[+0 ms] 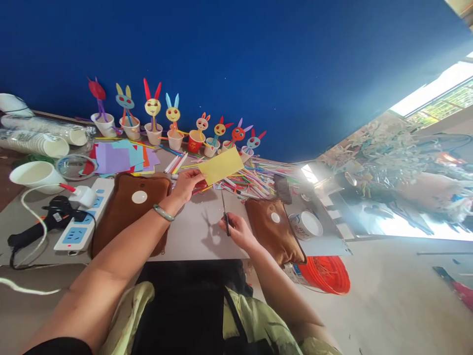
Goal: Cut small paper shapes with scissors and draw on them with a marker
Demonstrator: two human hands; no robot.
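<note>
My left hand (189, 183) pinches the left end of a yellow sheet of paper (222, 166), which is held up above the table. In my right hand (239, 231) is a pair of scissors (226, 223), its blades pointing away from me and apart from the paper. Behind the paper lies a heap of coloured sticks and strips (254, 180). A row of paper cups with rabbit-faced figures, one with a yellow face and red ears (152, 107), stands along the blue wall.
Brown hot-water bags lie left (127, 217) and right (275, 229). On the left are a power strip (88, 217), a black glue gun (40, 227), coloured paper sheets (114, 158) and wrapped paper cups (33, 143). A red-lined bucket (328, 276) stands below the right edge; a white cup (308, 225) is above it.
</note>
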